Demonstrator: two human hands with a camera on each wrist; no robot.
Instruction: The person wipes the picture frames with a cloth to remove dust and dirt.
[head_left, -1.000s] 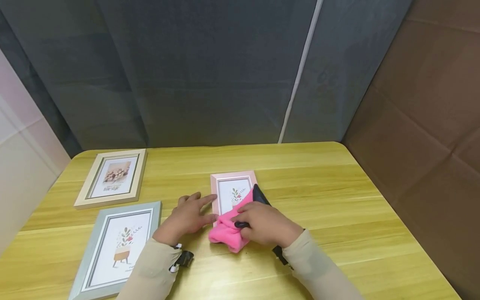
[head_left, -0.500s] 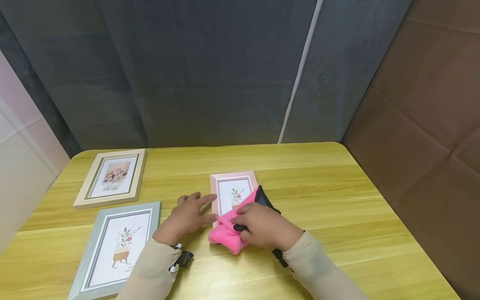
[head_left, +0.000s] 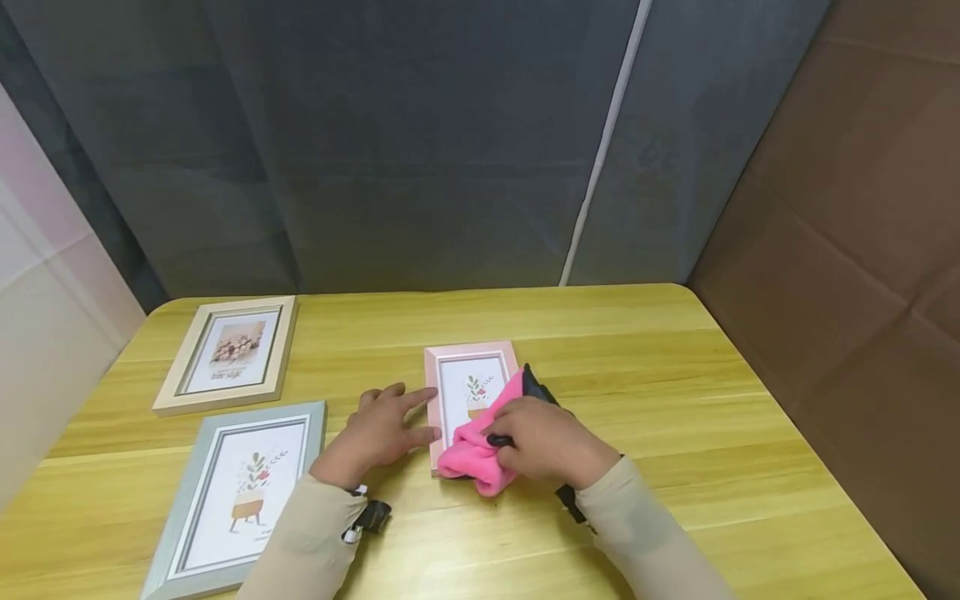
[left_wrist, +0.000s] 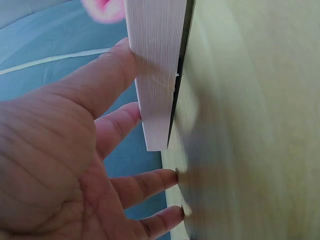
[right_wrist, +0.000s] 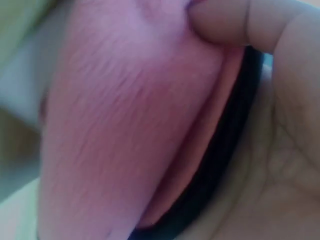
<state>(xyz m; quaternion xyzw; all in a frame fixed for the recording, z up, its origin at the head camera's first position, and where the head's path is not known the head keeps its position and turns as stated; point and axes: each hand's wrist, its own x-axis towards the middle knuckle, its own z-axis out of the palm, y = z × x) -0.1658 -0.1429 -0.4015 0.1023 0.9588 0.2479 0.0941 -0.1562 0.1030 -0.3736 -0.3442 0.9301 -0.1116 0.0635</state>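
Note:
A small pink picture frame [head_left: 432,367] lies face up on the table, with a plant print behind its pane. My left hand [head_left: 382,429] rests at its left side, thumb and index fingertips touching the edge. In the left wrist view that frame edge [left_wrist: 157,65] stands close to the spread fingers [left_wrist: 145,189], two of which reach down to the tabletop. My right hand [head_left: 551,437] grips a bunched pink cloth [head_left: 480,454] with black parts, over the frame's lower right. Close up, the right wrist view has the thumb pressing into the cloth [right_wrist: 120,120]; the other fingertips are hidden.
To the left lie a cream picture frame [head_left: 285,350] at the back and a larger grey-green one [head_left: 197,475] nearer, partly behind my left forearm. The wooden table [head_left: 712,467] ends at a dark curtain [head_left: 420,150] behind and a brown one [head_left: 847,275] on the right.
My right hand has moved the cloth a little to the right across the pink frame, uncovering more of its lower left. The left hand has stayed at the frame's edge.

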